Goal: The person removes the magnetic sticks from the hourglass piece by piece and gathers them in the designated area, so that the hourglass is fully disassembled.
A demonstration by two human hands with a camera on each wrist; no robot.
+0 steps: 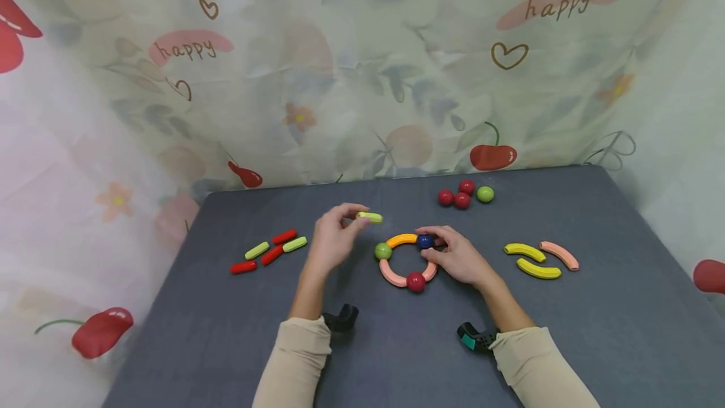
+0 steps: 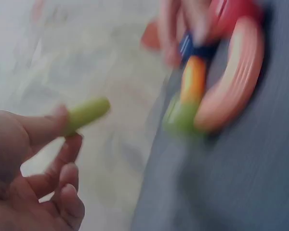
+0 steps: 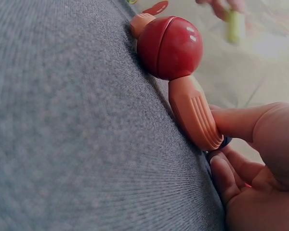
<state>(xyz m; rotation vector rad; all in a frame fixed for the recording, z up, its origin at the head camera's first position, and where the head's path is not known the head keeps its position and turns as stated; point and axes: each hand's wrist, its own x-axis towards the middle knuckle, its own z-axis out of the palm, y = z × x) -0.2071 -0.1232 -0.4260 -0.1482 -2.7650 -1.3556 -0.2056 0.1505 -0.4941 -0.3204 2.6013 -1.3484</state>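
My left hand holds a short light-green stick between thumb and fingertips, raised to the upper left of a toy ring. The ring is made of an orange curved piece, two pink curved pieces, and a green ball, red ball and blue ball at the joints. At its right side, my right hand grips the ring near the blue ball. In the right wrist view the thumb touches the right pink piece, and the blue ball is mostly hidden behind it.
Red and light-green sticks lie at the left of the dark grey table. Several red balls and a green ball sit at the back. Two yellow curved pieces and a pink one lie at the right.
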